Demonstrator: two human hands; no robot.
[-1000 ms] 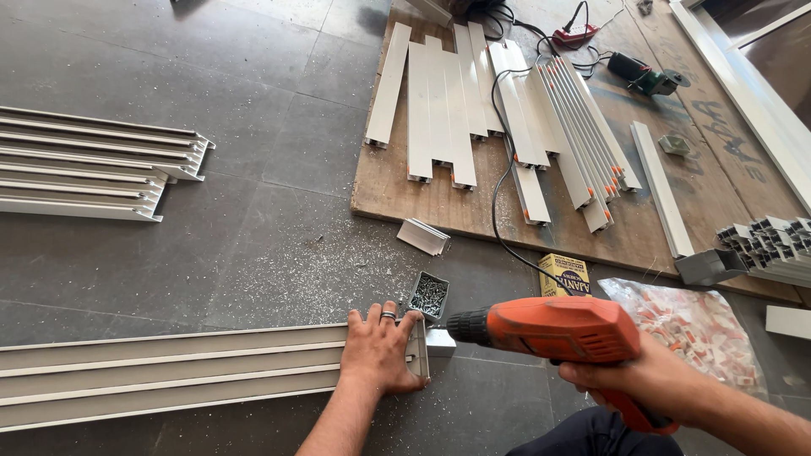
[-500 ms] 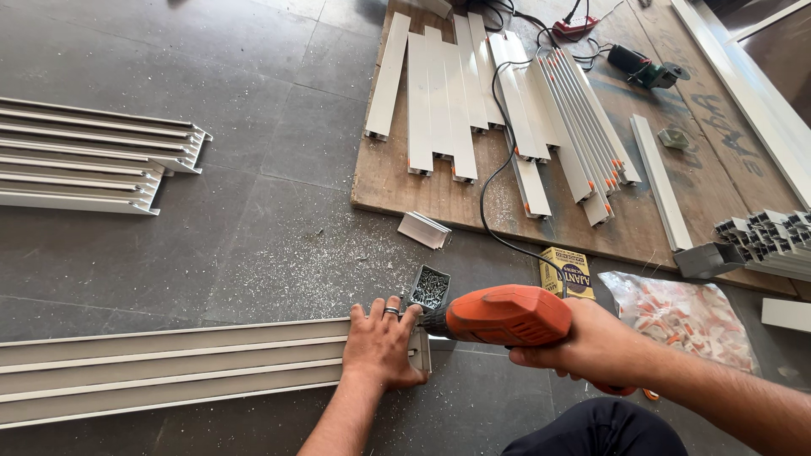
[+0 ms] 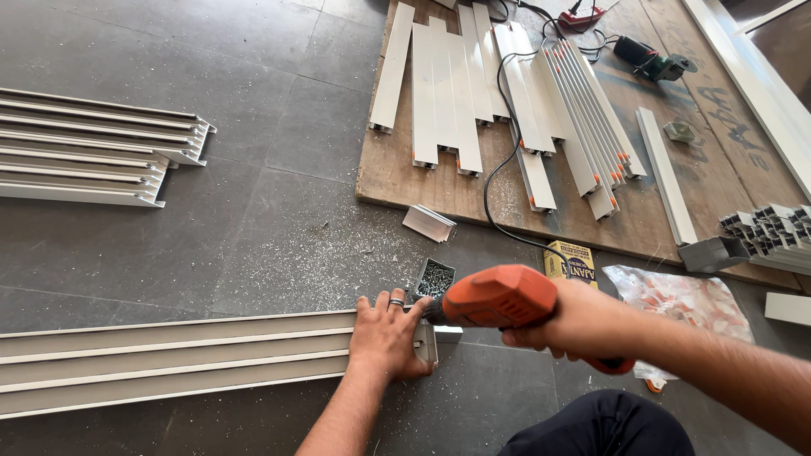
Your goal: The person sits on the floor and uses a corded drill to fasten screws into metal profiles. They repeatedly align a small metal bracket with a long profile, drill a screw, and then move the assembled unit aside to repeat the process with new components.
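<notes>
Two hands at work: your left hand lies flat with fingers spread on the end of the long aluminium profile, gripping nothing, only pressing; your right hand is wrapped tight around the orange drill.
Where the profile lies: flat on the grey floor, running from the left edge of view to its cut end just under the drill's nose, below the wooden board.
Profile, look: pale off-white metal, long and straight, with raised ribs and channels along its length; a ring shows on your pressing hand.
Profile, handling: you can judge it stiff and fairly light, smooth-faced and likely to skate on the floor, with sharp cut ends; hold it down near the end, palm across the ribs, fingers clear of the bit.
Drill, look: orange body, dark front, its tip hidden behind your left thumb.
Drill, handling: compact but weighty, so take it by the grip.
Close by: a small box of screws just above your left fingertips; a yellow carton beside it; metal shavings scattered on the floor.
</notes>
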